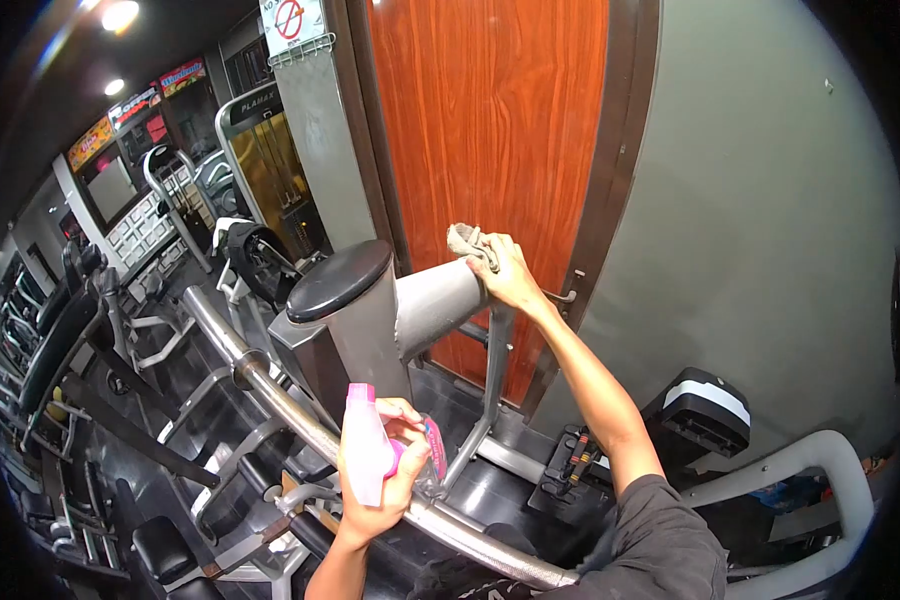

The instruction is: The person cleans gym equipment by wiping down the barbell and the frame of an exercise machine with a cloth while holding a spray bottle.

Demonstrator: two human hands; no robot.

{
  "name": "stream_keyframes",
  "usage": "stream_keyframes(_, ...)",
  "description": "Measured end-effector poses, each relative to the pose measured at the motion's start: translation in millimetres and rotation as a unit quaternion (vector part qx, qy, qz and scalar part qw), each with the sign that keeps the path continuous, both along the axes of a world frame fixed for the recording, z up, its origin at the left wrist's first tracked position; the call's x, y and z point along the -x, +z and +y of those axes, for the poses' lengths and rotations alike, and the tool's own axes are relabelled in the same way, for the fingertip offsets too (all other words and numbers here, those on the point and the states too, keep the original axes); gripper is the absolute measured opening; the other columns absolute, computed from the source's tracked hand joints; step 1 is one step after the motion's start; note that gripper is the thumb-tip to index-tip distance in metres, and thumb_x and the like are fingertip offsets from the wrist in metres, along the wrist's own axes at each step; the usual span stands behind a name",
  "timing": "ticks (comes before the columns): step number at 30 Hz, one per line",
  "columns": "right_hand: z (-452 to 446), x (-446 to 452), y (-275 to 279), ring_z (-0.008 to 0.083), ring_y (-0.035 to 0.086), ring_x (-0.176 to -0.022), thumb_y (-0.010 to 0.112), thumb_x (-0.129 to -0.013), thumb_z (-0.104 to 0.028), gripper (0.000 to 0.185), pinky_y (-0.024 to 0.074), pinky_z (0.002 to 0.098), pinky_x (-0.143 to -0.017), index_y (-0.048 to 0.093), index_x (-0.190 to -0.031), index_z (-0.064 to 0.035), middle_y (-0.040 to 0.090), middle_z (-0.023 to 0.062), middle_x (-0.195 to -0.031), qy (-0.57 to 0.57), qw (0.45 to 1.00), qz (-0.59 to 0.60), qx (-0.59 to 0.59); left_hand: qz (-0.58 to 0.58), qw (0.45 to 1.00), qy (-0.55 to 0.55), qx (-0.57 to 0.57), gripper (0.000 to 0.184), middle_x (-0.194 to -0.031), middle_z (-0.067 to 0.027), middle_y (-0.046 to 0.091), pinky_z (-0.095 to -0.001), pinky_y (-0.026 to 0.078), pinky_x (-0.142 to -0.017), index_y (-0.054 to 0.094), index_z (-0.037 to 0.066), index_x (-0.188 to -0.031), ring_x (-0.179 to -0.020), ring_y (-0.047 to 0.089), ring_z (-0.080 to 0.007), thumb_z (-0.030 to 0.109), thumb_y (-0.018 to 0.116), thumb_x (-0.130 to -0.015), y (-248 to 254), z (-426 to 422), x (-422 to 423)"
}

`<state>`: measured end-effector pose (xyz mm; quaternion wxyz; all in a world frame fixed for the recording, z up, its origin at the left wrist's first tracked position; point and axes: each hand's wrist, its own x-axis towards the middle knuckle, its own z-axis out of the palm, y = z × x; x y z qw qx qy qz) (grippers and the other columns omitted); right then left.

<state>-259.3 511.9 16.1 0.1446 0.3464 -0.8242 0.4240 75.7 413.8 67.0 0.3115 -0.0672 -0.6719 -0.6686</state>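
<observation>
My left hand (385,490) is wrapped round a spray bottle (366,445) with a pink and white top, held upright in the lower middle. Its clear lower part with a pink label shows to the right of my fingers. Higher up, my right hand (505,272) grips a crumpled greyish cloth (467,242) at the right end of a thick grey metal tube (435,305). That tube joins a grey post (360,345) topped by a black oval cap (341,281).
A long metal bar (290,405) runs diagonally under my left hand. Behind stand a reddish wooden door (490,130) and a grey wall (760,220). Gym machines (260,150) fill the left side. A curved grey frame (840,480) stands at the lower right.
</observation>
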Motion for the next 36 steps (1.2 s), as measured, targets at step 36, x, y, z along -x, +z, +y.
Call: stream_keyframes(36, -2.8, 66.2, -22.3, 0.0247, 0.062, -0.100, 0.055, -0.087, -0.027, 0.034, 0.0456, 0.0364, -0.088, 0.061, -0.104, 0.0016, 0.066, 0.0194, -0.101, -0.048, 0.994, -0.082, 0.049, 0.011, 0.999, -0.031, -0.033, 0.032, -0.099, -0.0112, 0.053, -0.0267, 0.049, -0.070, 0.046, -0.002, -0.107, -0.077, 0.059, -0.0141, -0.001, 0.065, -0.082, -0.6, -3.8, 2.3)
